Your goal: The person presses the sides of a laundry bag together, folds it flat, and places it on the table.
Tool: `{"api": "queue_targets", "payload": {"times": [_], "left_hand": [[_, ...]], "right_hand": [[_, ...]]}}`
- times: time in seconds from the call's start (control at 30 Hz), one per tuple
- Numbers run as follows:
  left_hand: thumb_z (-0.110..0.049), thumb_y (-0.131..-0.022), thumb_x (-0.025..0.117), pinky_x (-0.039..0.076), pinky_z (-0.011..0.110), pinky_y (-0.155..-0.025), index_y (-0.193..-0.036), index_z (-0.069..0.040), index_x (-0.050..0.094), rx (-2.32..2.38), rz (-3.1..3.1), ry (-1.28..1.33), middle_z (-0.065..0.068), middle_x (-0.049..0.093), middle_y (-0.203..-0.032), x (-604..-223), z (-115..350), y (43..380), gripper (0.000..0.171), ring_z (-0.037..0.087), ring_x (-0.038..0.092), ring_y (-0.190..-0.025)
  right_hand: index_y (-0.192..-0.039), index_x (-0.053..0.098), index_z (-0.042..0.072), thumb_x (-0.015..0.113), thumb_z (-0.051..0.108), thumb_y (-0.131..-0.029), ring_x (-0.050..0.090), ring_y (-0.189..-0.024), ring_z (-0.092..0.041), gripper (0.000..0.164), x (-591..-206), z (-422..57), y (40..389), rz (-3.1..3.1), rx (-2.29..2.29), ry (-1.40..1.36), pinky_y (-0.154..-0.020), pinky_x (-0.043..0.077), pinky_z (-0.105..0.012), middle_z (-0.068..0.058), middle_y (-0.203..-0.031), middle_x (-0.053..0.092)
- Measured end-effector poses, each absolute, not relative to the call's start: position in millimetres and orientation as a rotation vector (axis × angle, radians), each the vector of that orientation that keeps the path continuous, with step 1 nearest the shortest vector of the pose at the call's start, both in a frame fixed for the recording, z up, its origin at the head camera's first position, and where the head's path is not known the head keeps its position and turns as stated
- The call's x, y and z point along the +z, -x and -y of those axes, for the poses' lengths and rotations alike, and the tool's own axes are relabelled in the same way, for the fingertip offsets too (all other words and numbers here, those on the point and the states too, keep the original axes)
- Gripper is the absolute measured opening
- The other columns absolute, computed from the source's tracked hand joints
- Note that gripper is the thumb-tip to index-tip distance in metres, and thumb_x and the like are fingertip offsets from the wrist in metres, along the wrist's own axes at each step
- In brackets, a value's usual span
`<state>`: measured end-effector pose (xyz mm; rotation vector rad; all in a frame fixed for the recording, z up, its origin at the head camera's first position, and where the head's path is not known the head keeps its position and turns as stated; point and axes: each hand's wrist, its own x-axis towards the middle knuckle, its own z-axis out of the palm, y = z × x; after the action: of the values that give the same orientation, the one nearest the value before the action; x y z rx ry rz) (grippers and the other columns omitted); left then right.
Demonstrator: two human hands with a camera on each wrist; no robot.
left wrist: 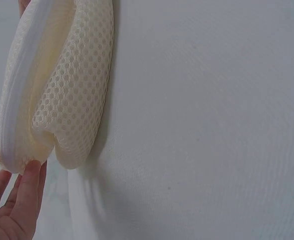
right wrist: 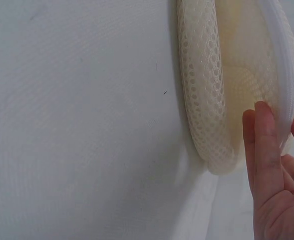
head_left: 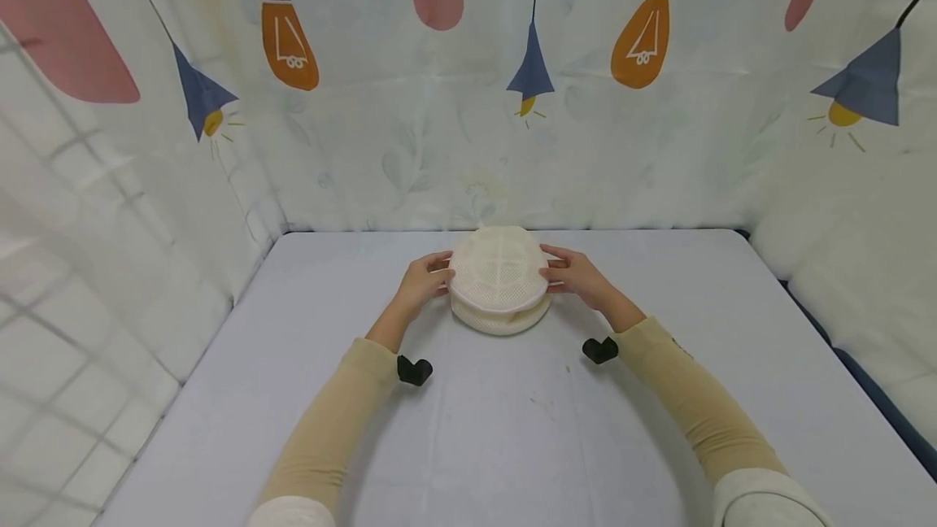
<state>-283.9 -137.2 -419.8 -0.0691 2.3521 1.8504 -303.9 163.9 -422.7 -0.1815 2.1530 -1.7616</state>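
Observation:
A round cream mesh laundry bag (head_left: 500, 271) sits toward the far edge of the table, its top disc raised above a slumped lower part. At its left side my left hand (head_left: 419, 281) pinches the rim of that disc. The right hand (head_left: 583, 276) grips the same rim from the opposite side. In the left wrist view, the bag's honeycomb mesh wall (left wrist: 79, 85) folds inward below a white band, with thumb and fingertips at the rim. Seen from the right wrist, a gap opens between the rolled lower wall (right wrist: 202, 90) and the white-edged top, where fingers (right wrist: 265, 145) reach inside.
A white cloth covers the table (head_left: 505, 429), with a few small specks on it. Behind it hangs a pale curtain (head_left: 468, 128) printed with lamps and bulbs, which continues along the left and right sides. Black heart-shaped pieces (head_left: 415, 371) stick out by both sleeve cuffs.

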Motion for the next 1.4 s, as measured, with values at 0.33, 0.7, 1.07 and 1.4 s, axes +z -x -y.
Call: {"api": "queue_targets", "payload": {"times": [0.33, 0.7, 1.07, 1.4], "left_hand": [[-0.007, -0.102, 0.059, 0.053, 0.043, -0.1, -0.15, -0.004, 0.051, 1.843, -2.351, 0.065, 0.02, 0.053, -0.146, -421, 138, 284, 0.049, 0.032, 0.058, -0.125], [-0.005, -0.102, 0.059, 0.053, 0.044, -0.101, -0.15, -0.005, 0.051, 1.866, -2.318, 0.097, 0.02, 0.053, -0.146, -425, 142, 285, 0.049, 0.032, 0.058, -0.125], [-0.001, -0.099, 0.062, 0.055, 0.041, -0.097, -0.15, -0.002, 0.051, 1.863, -2.315, 0.064, 0.022, 0.052, -0.146, -428, 141, 288, 0.052, 0.033, 0.06, -0.122], [0.004, -0.097, 0.064, 0.056, 0.04, -0.095, -0.148, 0.0, 0.052, 1.904, -2.293, 0.046, 0.024, 0.052, -0.146, -430, 142, 286, 0.053, 0.035, 0.059, -0.124]], "right_hand": [[-0.162, 0.028, 0.008, 0.06, 0.003, -0.104, 0.053, -0.132, -0.039, 0.067, -424, -164, 304, -2.152, -1.753, 0.164, -0.099, 0.053, -0.044, -0.027, -0.157, 0.039], [-0.162, 0.028, 0.007, 0.061, 0.004, -0.103, 0.054, -0.131, -0.039, 0.067, -424, -160, 306, -2.157, -1.731, 0.176, -0.097, 0.055, -0.042, -0.027, -0.157, 0.039], [-0.162, 0.029, 0.007, 0.06, 0.003, -0.103, 0.06, -0.124, -0.036, 0.067, -427, -162, 307, -2.161, -1.727, 0.145, -0.096, 0.056, -0.042, -0.029, -0.155, 0.041], [-0.162, 0.029, 0.005, 0.061, 0.001, -0.103, 0.064, -0.116, -0.032, 0.067, -431, -164, 309, -2.171, -1.715, 0.185, -0.092, 0.057, -0.041, -0.031, -0.152, 0.043]]}}
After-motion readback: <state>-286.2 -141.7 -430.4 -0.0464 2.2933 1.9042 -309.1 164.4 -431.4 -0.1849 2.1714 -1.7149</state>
